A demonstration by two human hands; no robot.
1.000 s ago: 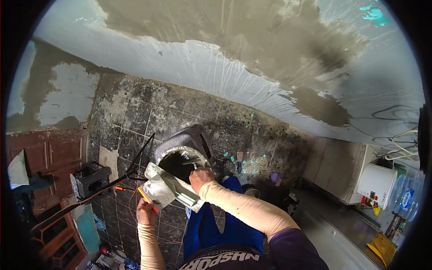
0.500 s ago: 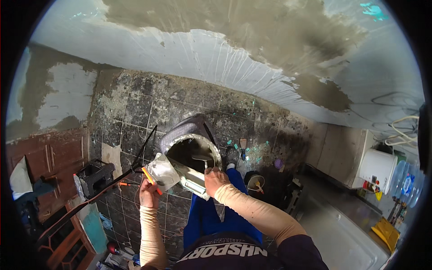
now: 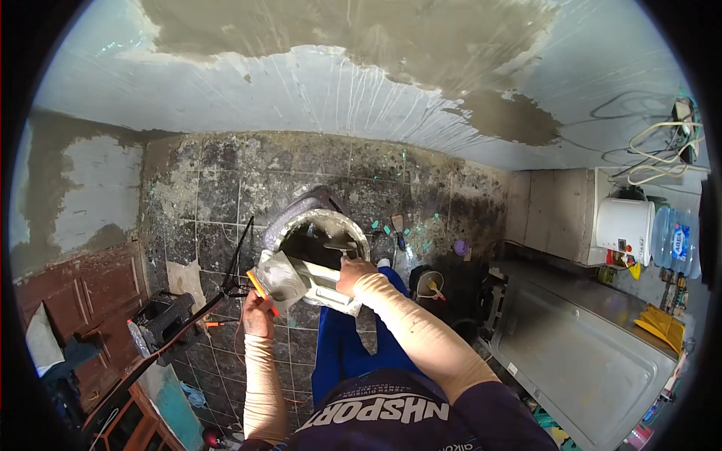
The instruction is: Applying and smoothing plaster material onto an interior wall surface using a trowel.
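A white bucket point(image 3: 364, 239), its rim crusted with plaster, stands tilted toward me on a grey seat-like support point(image 3: 289, 219). Grey material lies dark inside it. My left hand point(image 3: 258, 317) grips the orange handle of a wide putty knife point(image 3: 283, 279), whose plaster-smeared blade overlaps the bucket's near-left rim. At the near-right rim, my right hand point(image 3: 356, 276) is closed around a hand tool with a bent metal neck point(image 3: 344, 248) that reaches into the bucket. My fingers hide its handle, and its far end is hard to make out.
A narrow scraper point(image 3: 400, 239) and turquoise chips lie on the stained tile floor beyond the bucket. A small pail point(image 3: 430, 284) stands right of my legs. Further right is a metal countertop point(image 3: 571, 353); a black toolbox-like case point(image 3: 162, 304) sits left. The wall point(image 3: 361, 98) is partly plastered.
My view has shifted, so the counter shows more. The putty knife blade sits nearer the bucket's opening, and my right hand has moved a little up with its tool. Both hands keep their grip.
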